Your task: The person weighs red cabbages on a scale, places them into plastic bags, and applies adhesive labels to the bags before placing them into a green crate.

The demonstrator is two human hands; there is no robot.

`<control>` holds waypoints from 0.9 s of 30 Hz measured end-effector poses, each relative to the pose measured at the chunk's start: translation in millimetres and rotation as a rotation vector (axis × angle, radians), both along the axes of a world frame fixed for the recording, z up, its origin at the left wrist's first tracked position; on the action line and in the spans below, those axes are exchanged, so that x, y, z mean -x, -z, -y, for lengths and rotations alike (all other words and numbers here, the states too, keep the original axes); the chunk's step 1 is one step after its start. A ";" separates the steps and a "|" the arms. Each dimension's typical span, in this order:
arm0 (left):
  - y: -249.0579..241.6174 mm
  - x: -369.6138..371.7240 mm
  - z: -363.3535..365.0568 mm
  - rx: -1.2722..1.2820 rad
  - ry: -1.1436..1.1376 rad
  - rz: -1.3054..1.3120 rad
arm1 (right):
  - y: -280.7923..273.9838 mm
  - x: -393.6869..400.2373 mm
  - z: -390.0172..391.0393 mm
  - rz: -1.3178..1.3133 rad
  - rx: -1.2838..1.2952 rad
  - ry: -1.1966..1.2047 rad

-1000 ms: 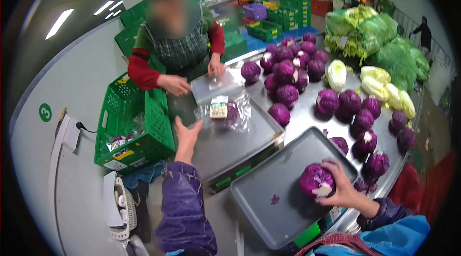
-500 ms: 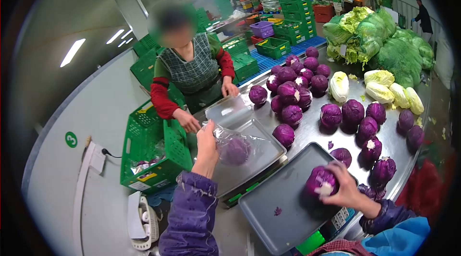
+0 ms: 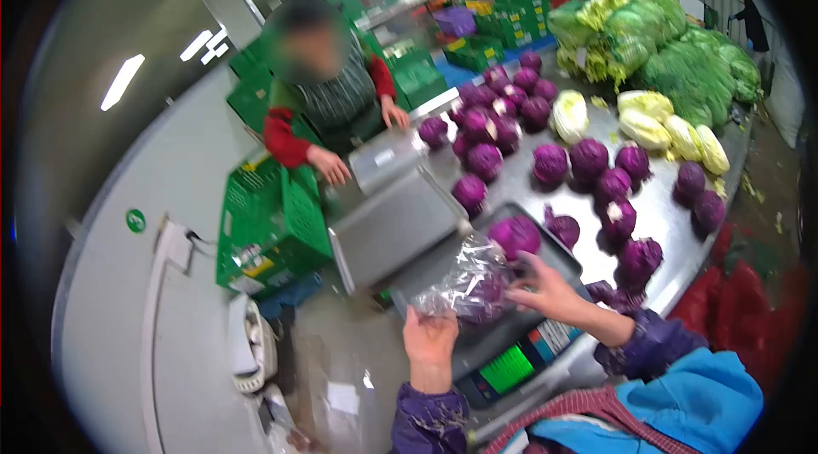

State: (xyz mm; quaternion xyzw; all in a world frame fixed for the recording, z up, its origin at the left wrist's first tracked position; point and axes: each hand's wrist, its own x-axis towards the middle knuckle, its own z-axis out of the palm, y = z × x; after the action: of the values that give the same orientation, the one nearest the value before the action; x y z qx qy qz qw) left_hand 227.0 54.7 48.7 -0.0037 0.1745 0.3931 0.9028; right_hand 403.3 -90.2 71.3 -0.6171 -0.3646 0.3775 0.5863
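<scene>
The bag (image 3: 464, 284) under my left hand (image 3: 429, 339) is thin clear plastic, crinkled and glossy. Mid-frame, the scale trays (image 3: 396, 228) are smooth matt grey metal; the table (image 3: 665, 207) at right is shiny steel. The crate (image 3: 268, 224) at left is green plastic lattice.

Bright ceiling strip lights (image 3: 121, 79); motion blur; fisheye edges dark.

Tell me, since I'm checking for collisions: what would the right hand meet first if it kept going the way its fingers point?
Probably the bagged cabbage: the right hand points left at it, fingertips already at the plastic. Depth is unclear.
</scene>
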 end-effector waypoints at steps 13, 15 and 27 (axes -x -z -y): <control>-2.6 87.9 55.8 -0.097 0.017 -0.226 | 5.5 5.5 -60.1 0.762 0.066 -0.070; -1.1 88.3 57.9 -0.155 0.062 -0.152 | -3.0 6.6 -64.9 0.927 -0.077 -0.029; -70.1 58.5 13.8 -0.641 -0.102 -0.415 | -71.9 -2.9 -69.8 0.309 0.026 -0.122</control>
State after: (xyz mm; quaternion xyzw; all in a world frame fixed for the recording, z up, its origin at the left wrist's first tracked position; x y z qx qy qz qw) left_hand 168.5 40.8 118.8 0.3497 0.2215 0.4644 0.7829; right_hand 406.2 -20.4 143.3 -0.6521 -0.4824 0.3177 0.4910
